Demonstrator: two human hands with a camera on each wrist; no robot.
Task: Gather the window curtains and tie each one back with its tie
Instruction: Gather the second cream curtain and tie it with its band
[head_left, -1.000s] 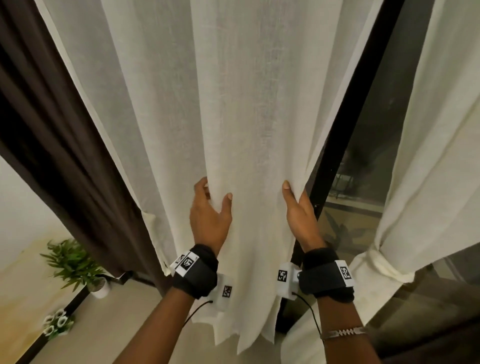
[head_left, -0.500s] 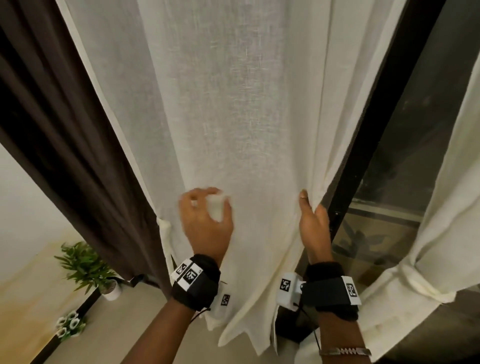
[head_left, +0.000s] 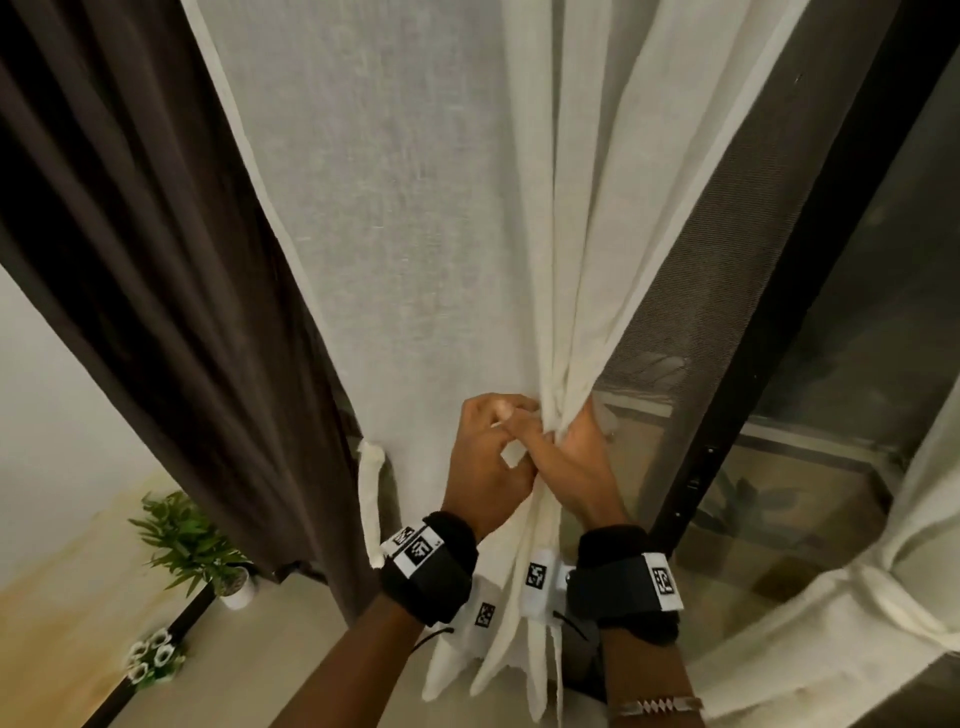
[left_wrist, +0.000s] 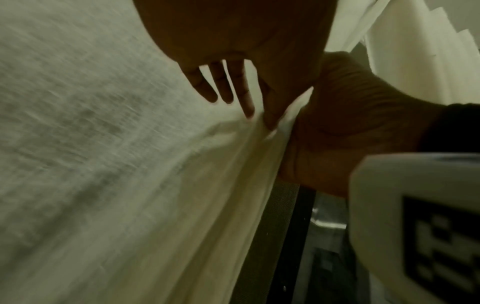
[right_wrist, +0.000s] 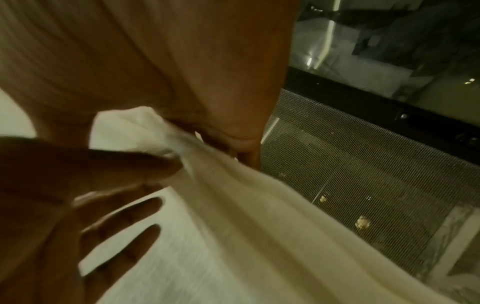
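The white sheer curtain (head_left: 415, 260) hangs in front of me, its right part bunched into narrow folds. My right hand (head_left: 582, 457) grips this bunch from the right, fingers wrapped behind it. My left hand (head_left: 488, 457) meets it from the left and pinches a fold between thumb and forefinger; its other fingers (left_wrist: 223, 86) stay spread on the cloth. The right wrist view shows the gathered curtain (right_wrist: 259, 226) running out of the right hand's palm (right_wrist: 207, 72). A white tie (head_left: 371, 499) dangles loose at the curtain's left edge. The second white curtain (head_left: 883, 597), far right, is bound with its tie.
A dark brown drape (head_left: 156, 260) hangs left of the sheer. Behind the gathered edge are a mesh screen (head_left: 691, 260) and the black window frame (head_left: 779, 312). A potted plant (head_left: 192, 545) and a small pot of white flowers (head_left: 153, 660) stand on the floor, lower left.
My right hand has pulled the curtain's right edge leftward into a bunch, uncovering the mesh screen. The hands, apart before, now meet on the folds.
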